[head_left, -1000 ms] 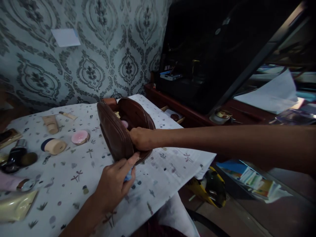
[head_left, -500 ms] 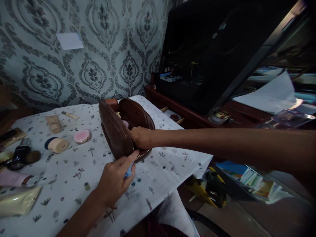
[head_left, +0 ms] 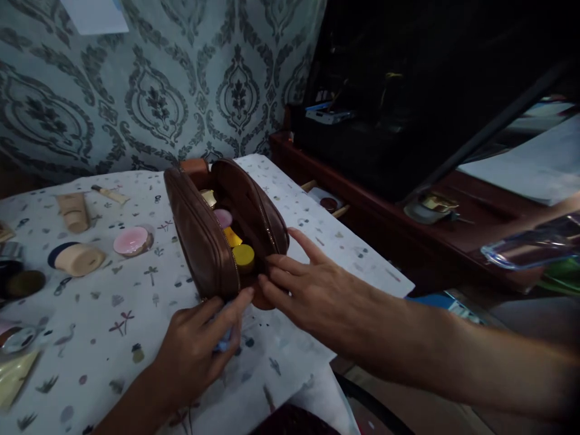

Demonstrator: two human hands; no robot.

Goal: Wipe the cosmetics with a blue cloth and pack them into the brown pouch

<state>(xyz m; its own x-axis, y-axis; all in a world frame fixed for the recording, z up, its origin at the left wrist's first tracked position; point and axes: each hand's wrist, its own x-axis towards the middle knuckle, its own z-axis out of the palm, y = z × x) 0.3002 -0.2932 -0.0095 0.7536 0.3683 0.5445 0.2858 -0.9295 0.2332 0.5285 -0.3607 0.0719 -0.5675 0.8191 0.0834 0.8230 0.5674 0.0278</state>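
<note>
A brown zip pouch (head_left: pixel 206 238) stands unzipped on the patterned white cloth (head_left: pixel 113 302), with a yellow round lid (head_left: pixel 243 255), a pink lid (head_left: pixel 222 217) and a gold piece inside. My right hand (head_left: pixel 301 290) rests its spread fingers on the pouch's near end, outside the opening. My left hand (head_left: pixel 199 344) is closed round a small pale blue thing (head_left: pixel 223 344), its thumb touching the pouch's near corner.
Left of the pouch lie a pink compact (head_left: pixel 131 241), a beige jar with a dark lid (head_left: pixel 75 258), cream tubes (head_left: pixel 72 211) and dark bottles (head_left: pixel 22 281). A dark red shelf (head_left: pixel 371 211) with clutter and a black case lid stand to the right. Patterned wallpaper is behind.
My right hand has come out of the pouch and now lies spread on its near end. The yellow and pink lids inside now show. The view has shifted closer and to the right.
</note>
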